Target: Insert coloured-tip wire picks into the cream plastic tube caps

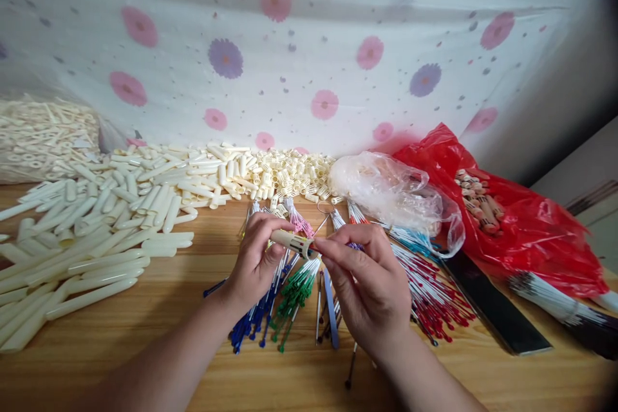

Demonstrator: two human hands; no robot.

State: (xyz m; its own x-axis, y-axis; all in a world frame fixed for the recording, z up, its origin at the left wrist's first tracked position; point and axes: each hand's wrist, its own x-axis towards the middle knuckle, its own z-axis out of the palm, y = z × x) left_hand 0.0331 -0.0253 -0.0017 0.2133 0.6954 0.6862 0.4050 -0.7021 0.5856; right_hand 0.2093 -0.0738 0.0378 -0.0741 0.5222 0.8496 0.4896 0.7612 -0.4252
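Note:
My left hand (pixel 255 259) is closed round a cream plastic pen barrel (pixel 292 242), held level above the wooden table (pixel 145 360). My right hand (pixel 367 283) pinches at the barrel's right end, where a dark tip shows; what its fingers hold is too small to make out. Under the hands lie bundles of thin refills: blue (pixel 255 318), green (pixel 295 296), red (pixel 429 290) and pink (pixel 299 222). A pair of metal tweezers (pixel 331 306) lies between the green and red bundles.
Cream pen barrels (pixel 91 251) are heaped at the left, with shorter cream caps (pixel 212 170) and small springs or clips (pixel 294 170) behind. A clear bag (pixel 386 190), a red bag (pixel 526 225) with parts, a black strip (pixel 492 309) and black-tipped refills (pixel 555 299) lie at the right. A flowered cloth (pixel 290 64) hangs behind.

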